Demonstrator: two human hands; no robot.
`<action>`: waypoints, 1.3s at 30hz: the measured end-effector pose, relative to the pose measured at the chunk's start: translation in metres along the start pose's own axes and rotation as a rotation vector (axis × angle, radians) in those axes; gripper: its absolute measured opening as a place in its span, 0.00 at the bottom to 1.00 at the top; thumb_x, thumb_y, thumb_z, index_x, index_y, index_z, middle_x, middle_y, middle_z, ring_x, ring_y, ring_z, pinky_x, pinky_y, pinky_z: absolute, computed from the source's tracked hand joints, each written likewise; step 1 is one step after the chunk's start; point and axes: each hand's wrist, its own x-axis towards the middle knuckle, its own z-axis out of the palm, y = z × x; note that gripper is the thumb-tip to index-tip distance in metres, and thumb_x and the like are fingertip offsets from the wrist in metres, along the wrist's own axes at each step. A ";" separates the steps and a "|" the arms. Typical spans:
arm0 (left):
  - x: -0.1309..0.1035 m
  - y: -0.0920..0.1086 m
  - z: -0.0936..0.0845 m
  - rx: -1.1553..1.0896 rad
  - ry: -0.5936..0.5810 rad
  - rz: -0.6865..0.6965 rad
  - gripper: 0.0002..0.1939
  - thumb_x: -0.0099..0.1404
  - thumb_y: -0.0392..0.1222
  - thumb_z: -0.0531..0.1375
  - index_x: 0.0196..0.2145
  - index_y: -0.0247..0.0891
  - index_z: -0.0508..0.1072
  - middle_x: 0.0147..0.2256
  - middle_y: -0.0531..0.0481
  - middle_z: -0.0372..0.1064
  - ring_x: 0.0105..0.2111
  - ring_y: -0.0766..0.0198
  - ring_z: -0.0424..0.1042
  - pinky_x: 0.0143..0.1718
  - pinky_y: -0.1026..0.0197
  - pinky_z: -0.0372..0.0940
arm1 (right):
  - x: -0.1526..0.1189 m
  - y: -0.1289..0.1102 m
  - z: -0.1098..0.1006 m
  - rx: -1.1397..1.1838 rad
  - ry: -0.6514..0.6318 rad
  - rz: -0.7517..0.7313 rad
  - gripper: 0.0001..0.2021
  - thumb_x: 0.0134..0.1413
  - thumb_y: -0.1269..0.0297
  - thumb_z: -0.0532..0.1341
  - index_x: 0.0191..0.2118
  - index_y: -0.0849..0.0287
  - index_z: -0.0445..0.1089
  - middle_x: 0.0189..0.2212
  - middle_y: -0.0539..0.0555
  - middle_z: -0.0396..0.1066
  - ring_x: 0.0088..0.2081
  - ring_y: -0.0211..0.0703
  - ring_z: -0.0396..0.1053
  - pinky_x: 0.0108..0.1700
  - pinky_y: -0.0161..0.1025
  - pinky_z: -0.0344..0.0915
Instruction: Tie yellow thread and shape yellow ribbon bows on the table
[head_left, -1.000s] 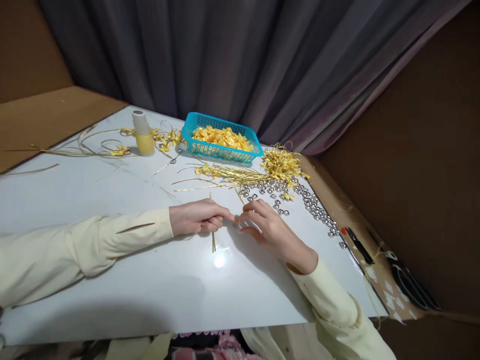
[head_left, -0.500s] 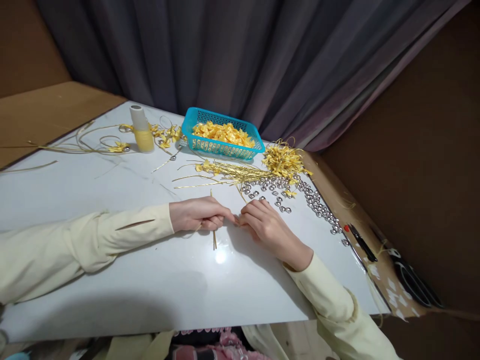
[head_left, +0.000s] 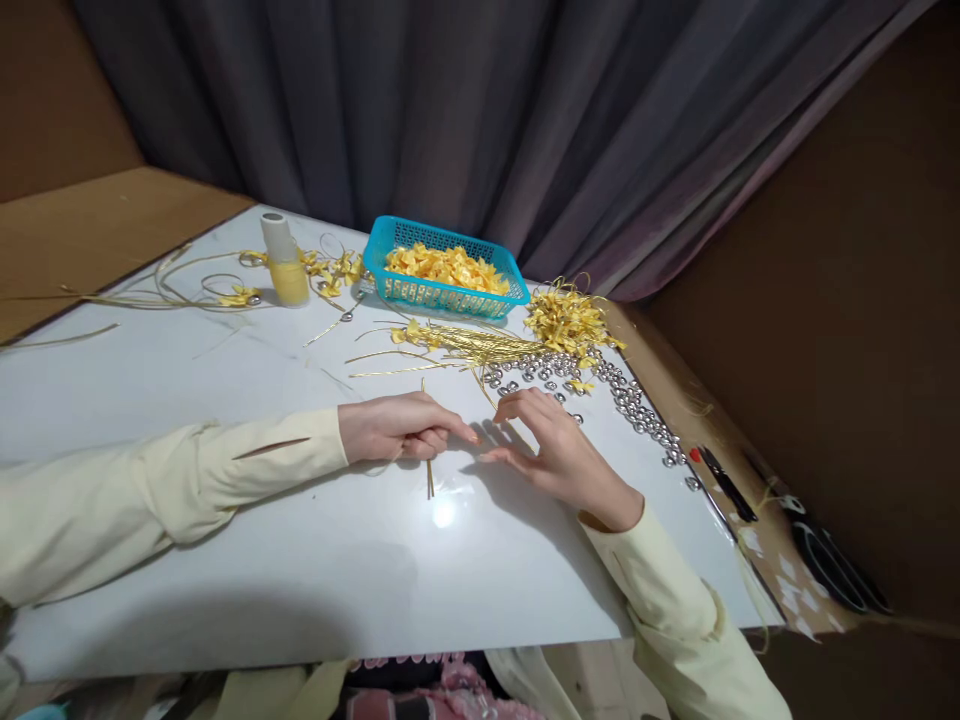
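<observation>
My left hand [head_left: 409, 428] is closed over the middle of the white tabletop, its index finger pointing right. Thin gold wires [head_left: 430, 480] stick out above and below its curled fingers. At that fingertip there is a small orange-brown spot that I cannot make out. Just to the right, my right hand [head_left: 551, 450] is open, thumb and fingers apart, with nothing visible between them. Behind it lie loose silver beads [head_left: 551, 372] and a bundle of gold wire stems [head_left: 487, 345] topped by yellow ribbon flowers [head_left: 568, 320].
A blue basket [head_left: 448, 302] of yellow flower pieces stands at the back. To its left are a yellow-and-white bottle [head_left: 285, 262] and finished-looking flower strands [head_left: 330, 268]. A black pen-like tool [head_left: 727, 485] and black-handled scissors [head_left: 829, 565] lie along the right edge. A dark curtain [head_left: 450, 110] hangs behind.
My right hand has let go at the left fingertip, moved slightly right and spread its fingers. The left hand stays in place with the wires.
</observation>
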 end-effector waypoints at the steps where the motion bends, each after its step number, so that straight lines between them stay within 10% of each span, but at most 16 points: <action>1: 0.000 0.000 0.000 0.014 -0.015 0.010 0.11 0.55 0.35 0.64 0.20 0.34 0.65 0.16 0.64 0.37 0.17 0.75 0.34 0.15 0.70 0.34 | 0.001 -0.001 0.002 0.030 0.012 0.035 0.15 0.59 0.52 0.59 0.39 0.60 0.64 0.36 0.58 0.68 0.38 0.45 0.64 0.41 0.41 0.60; 8: -0.003 -0.004 -0.002 0.131 -0.171 0.102 0.09 0.58 0.40 0.63 0.25 0.31 0.71 0.17 0.63 0.37 0.18 0.74 0.32 0.16 0.68 0.33 | 0.006 -0.009 0.016 0.440 -0.135 0.287 0.20 0.58 0.53 0.60 0.50 0.62 0.66 0.27 0.51 0.71 0.28 0.36 0.65 0.32 0.33 0.60; 21: -0.006 -0.006 -0.003 0.169 -0.125 0.167 0.09 0.61 0.38 0.60 0.37 0.30 0.73 0.16 0.63 0.38 0.17 0.74 0.34 0.16 0.69 0.34 | 0.005 -0.005 0.006 0.764 -0.312 0.606 0.23 0.48 0.45 0.64 0.25 0.65 0.70 0.17 0.51 0.68 0.16 0.28 0.52 0.20 0.31 0.51; 39: -0.005 -0.007 -0.005 0.096 -0.106 0.147 0.10 0.59 0.38 0.62 0.37 0.36 0.66 0.17 0.64 0.38 0.17 0.75 0.35 0.16 0.70 0.35 | 0.000 0.012 -0.011 1.032 -0.389 0.608 0.14 0.51 0.59 0.64 0.32 0.68 0.76 0.27 0.58 0.75 0.21 0.33 0.69 0.21 0.28 0.62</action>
